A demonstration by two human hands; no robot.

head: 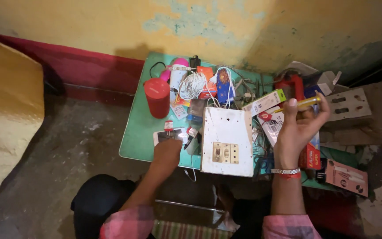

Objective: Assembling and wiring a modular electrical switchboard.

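Head view: nearest, the left hand (168,149) presses down on a phone (169,135) at the green table's (134,137) front edge, fingers curled; the right hand (298,128) is raised, its grip closed on a yellow screwdriver (303,102). Between them lies a white switchboard (227,141). Farther back stand a red cylinder (157,97) and coiled white cables (192,85).

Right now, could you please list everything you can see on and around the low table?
low green table: one, green, against the wall
red cylindrical container: one, red, table's left part
white switch board: one, white, table's front edge
coiled white cable: one, white, table's rear
flat white phone: one, white, under left hand
yellow-handled tool: one, yellow, in right-hand grip
left hand: resting on the phone
right hand: raised, wristband on
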